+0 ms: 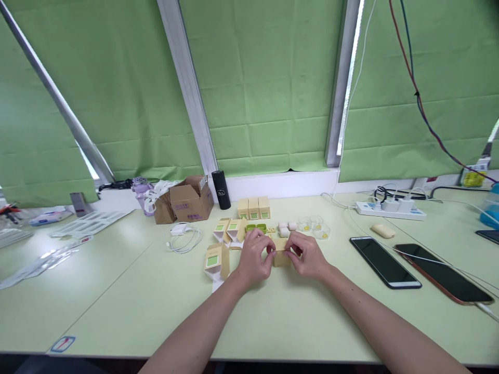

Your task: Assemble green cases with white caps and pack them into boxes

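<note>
Between my two hands stands a small tan cardboard box. My left hand pinches its left upper edge, and my right hand pinches the right upper edge. Left of my left hand are several open tan boxes with green label squares and raised flaps. Behind my hands lie green open cases, small yellowish pieces, pale pink cylinders and clear plastic cups with yellow bits inside. Three closed tan boxes stand in a row farther back.
At the back left are a brown carton and a black cylindrical bottle. A white charger with cable lies left. Two phones, a cream oval object and a white power strip are on the right.
</note>
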The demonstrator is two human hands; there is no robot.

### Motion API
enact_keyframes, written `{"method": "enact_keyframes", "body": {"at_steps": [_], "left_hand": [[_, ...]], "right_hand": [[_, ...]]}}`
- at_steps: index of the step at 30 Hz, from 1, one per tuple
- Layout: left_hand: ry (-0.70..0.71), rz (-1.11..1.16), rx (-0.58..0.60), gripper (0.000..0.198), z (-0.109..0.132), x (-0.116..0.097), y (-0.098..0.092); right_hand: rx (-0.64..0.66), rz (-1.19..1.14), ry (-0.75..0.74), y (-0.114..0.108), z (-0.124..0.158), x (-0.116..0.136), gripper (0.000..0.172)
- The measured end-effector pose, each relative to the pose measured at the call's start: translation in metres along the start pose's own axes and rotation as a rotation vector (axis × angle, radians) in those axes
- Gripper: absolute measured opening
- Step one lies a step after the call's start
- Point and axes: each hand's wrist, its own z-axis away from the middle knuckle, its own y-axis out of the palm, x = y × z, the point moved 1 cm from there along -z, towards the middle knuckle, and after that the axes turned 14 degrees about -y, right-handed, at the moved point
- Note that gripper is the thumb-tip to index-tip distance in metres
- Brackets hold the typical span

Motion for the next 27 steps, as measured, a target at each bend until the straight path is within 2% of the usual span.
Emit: {"method": "enact_keyframes", "body": {"at_steps": [7, 11, 14, 17, 19, 23, 27], "left_hand": [[0.017, 0.008, 0.018, 0.011, 0.001, -0.003, 0.0], [-0.03, 0.015, 0.022, 0.011, 0.001, -0.002, 0.001], [-0.091, 0.029, -0.025, 0.011, 0.0, 0.003, 0.003], [-0.177, 0.015, -0.085, 0.031, -0.002, 0.012, 0.008], [-0.234, -0.018, -0.082, 0.038, -0.003, 0.018, 0.012], [-0.278, -0.053, -0.047, 0.034, -0.005, 0.022, 0.015], [-0.293, -0.032, -0.04, 0.025, -0.005, 0.02, 0.012]], "right_hand": [[0.019, -0.001, -0.006, 0.002, 0.001, 0.0, 0.018], [0.03, -0.004, -0.006, 0.0, 0.0, 0.001, 0.018], [0.053, 0.002, 0.003, -0.004, -0.002, 0.001, 0.016], [0.114, 0.008, 0.046, -0.008, -0.003, 0.0, 0.028], [0.152, 0.0, 0.076, -0.012, -0.004, -0.001, 0.038], [0.166, 0.0, 0.121, -0.016, -0.004, -0.006, 0.047], [0.126, 0.116, 0.151, -0.018, -0.004, -0.013, 0.045]]}}
